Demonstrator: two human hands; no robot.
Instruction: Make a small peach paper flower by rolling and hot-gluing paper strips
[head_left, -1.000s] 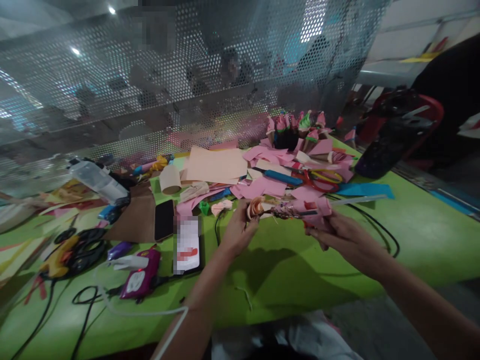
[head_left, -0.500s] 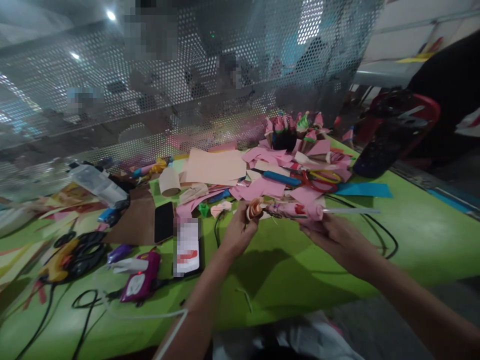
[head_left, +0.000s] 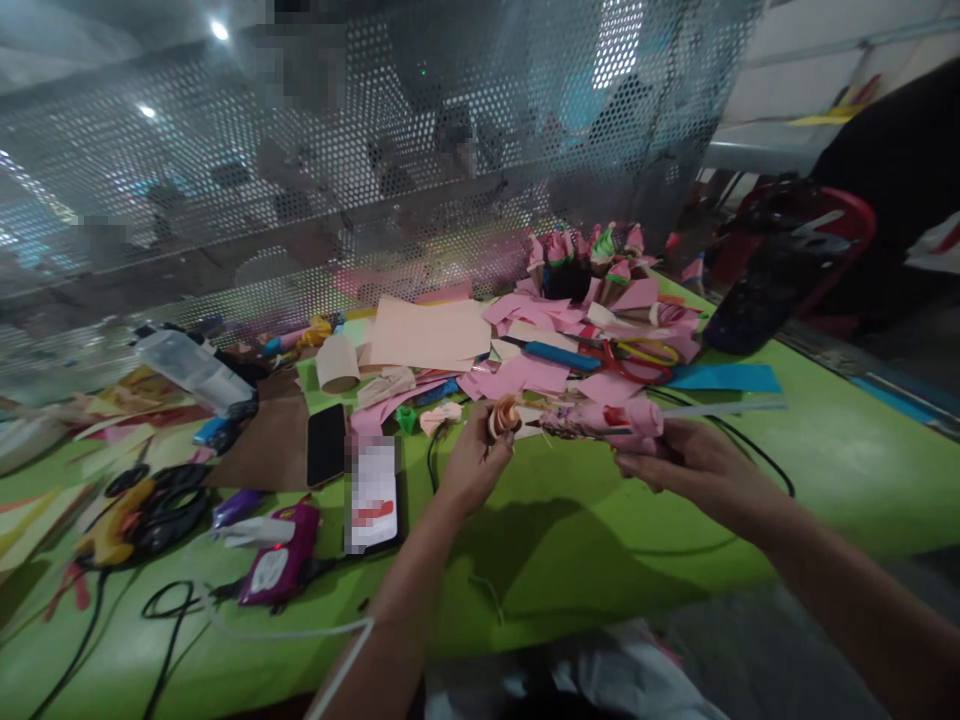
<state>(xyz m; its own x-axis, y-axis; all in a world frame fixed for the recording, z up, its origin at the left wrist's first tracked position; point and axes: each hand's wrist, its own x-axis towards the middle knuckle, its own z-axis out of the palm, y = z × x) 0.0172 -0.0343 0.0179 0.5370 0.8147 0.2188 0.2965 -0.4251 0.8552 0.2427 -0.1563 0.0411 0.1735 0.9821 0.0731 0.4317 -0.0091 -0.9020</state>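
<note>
Near the middle of the view, my left hand (head_left: 478,458) pinches a small orange and white paper swirl (head_left: 505,416). My right hand (head_left: 686,462) is wrapped round a pink glue gun (head_left: 604,420) with a clear glue stick (head_left: 724,409) jutting out of its back. The gun's dark tip points left at the swirl, with a small gap between them. A small pale paper scrap lies behind the tip. Both hands are above the green table (head_left: 555,590).
Pink paper scraps (head_left: 525,376), a blue-handled tool (head_left: 562,355) and red scissors (head_left: 637,366) lie beyond the hands. Paper cones (head_left: 604,245) stand at the back. Two phones (head_left: 326,445), a purple device (head_left: 281,560) and a yellow-black tool (head_left: 124,525) are left. A dark bottle (head_left: 750,300) stands right.
My right hand and the glue gun have moved a little to the right, away from the swirl. My left hand has shifted slightly left, still holding the swirl.
</note>
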